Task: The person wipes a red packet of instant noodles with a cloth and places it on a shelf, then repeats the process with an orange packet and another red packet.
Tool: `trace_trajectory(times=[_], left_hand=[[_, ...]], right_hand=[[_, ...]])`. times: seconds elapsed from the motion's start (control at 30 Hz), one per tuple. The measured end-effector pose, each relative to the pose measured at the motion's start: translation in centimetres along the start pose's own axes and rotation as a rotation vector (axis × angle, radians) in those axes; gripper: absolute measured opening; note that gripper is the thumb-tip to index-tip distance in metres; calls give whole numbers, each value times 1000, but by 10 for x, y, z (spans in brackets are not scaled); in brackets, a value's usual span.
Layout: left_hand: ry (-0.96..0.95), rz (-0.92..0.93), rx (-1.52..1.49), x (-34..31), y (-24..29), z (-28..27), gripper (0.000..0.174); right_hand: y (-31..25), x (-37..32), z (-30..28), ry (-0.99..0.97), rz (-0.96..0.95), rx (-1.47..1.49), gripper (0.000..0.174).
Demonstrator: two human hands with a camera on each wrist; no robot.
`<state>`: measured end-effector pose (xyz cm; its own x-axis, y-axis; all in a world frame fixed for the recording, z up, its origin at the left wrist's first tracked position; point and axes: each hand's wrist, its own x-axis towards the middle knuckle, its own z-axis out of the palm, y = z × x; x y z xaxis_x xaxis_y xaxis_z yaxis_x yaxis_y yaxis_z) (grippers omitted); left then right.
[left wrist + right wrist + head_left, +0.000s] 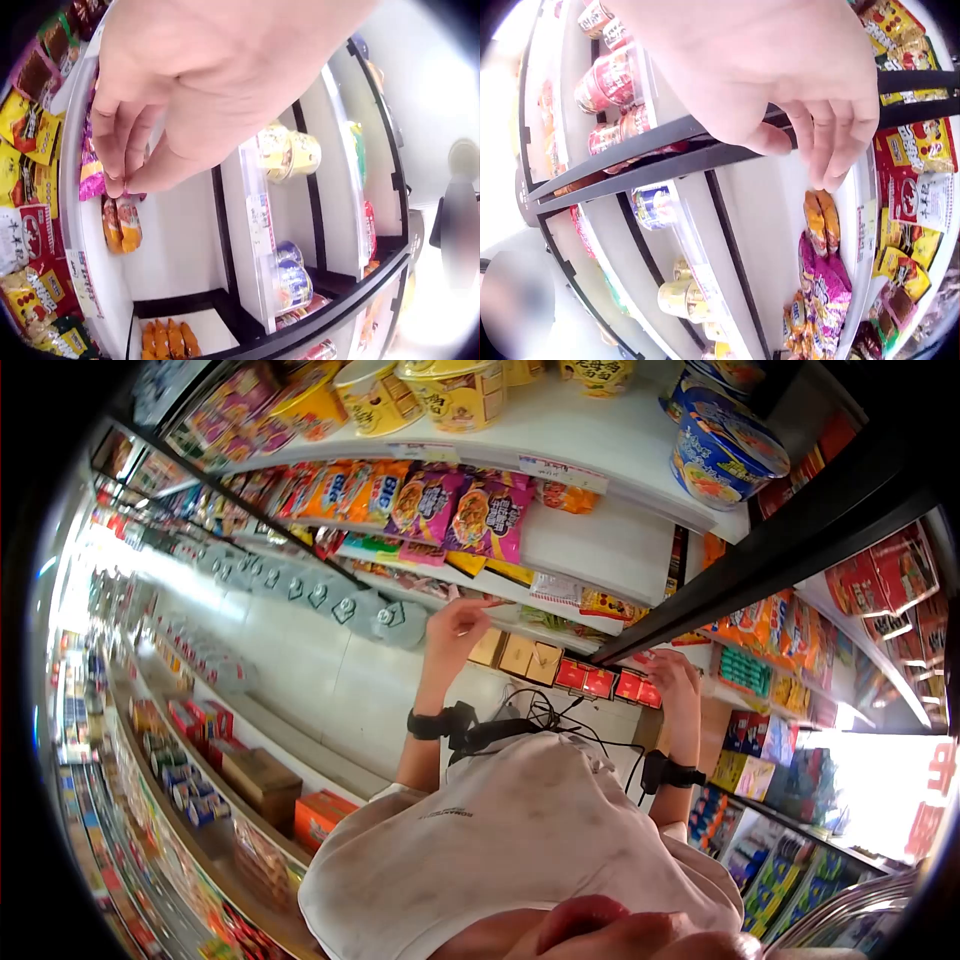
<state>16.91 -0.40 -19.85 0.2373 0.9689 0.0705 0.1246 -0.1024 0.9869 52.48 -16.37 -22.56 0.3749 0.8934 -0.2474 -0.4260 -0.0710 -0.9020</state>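
Observation:
My left hand point(460, 625) is held up in front of a store shelf, its fingers loosely bent and the thumb tip close to the fingertips. Nothing shows in its grasp. In the left wrist view it overlaps a purple noodle bag point(91, 161), with an orange packet point(122, 225) just past the fingertips. My right hand point(675, 678) hangs beside the black shelf post, fingers relaxed and holding nothing. Its fingertips appear right above orange packets point(822, 223) in the right wrist view, and purple bags point(826, 292) lie beyond them.
Yellow noodle cups point(455, 395) and a blue noodle bowl point(725, 455) stand on the upper shelf. A black post point(760, 550) divides the shelving. Red boxes point(585, 678) sit low down, near black cables point(545, 710). Plastic-wrapped bottles point(340, 605) line the aisle floor.

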Motion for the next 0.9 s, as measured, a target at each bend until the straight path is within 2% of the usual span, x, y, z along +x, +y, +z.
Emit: trace_trajectory(times=[0.1, 0.27, 0.33, 0.43, 0.47, 0.7, 0.9], left_hand=[[148, -23, 23, -39, 9, -9, 25], [429, -99, 51, -130, 10, -33, 28], [542, -150, 113, -166, 10, -47, 32], [774, -153, 32, -217, 18, -58, 35], [802, -150, 67, -236, 21, -63, 37], [1091, -138, 34, -340, 13, -105, 28], [1367, -95, 43, -422, 23, -148, 21]], right_hand=[[-6, 8, 0, -88, 94, -60, 28], [14, 16, -15, -191, 154, -34, 26], [19, 17, -9, -204, 203, -37, 25], [32, 25, 11, -300, 242, -59, 24], [36, 27, 21, -323, 252, -89, 24], [37, -3, 133, -648, 254, -205, 27], [89, -71, 217, -792, 306, -223, 28]])
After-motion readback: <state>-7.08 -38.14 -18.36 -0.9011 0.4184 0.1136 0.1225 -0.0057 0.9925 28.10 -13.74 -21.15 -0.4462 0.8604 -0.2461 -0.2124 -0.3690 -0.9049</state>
